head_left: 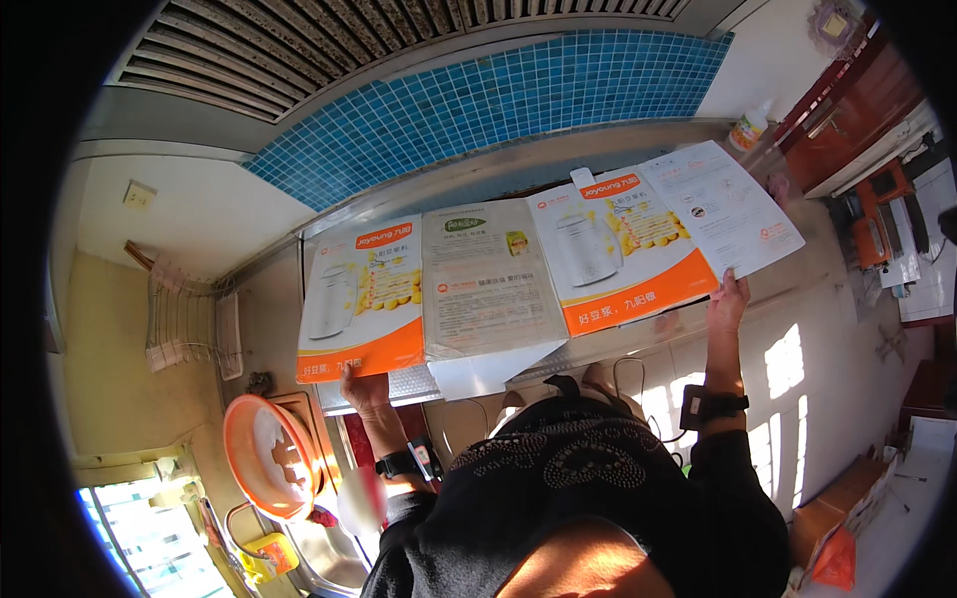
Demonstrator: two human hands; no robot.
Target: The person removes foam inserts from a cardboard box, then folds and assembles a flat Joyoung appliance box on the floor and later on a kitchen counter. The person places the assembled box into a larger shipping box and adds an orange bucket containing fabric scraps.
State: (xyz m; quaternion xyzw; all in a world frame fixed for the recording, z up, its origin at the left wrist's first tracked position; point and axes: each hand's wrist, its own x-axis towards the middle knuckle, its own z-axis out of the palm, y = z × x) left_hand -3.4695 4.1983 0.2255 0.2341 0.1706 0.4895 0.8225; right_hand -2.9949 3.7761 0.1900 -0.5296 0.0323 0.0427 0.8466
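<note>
An opened-out cardboard box [488, 274] stretches in front of me as several joined panels. Two panels are white and orange, printed with a white jug-shaped appliance and yellow beans; one is greyish and the far right one mostly white. The lower edge of the left orange panel is in my left hand [369, 390], with the thumb on the printed face and the other fingers hidden behind. My right hand [730, 302] pinches the lower edge near where the right orange panel meets the white one. A white flap [488, 375] hangs from the grey panel.
Behind the cardboard runs a metal counter [424, 179] below blue wall tiles [498, 100]. An orange basin [269, 456] stands at the left, by a metal sink [334, 555] and a wire rack [189, 317]. A white bottle [750, 128] is at the far right.
</note>
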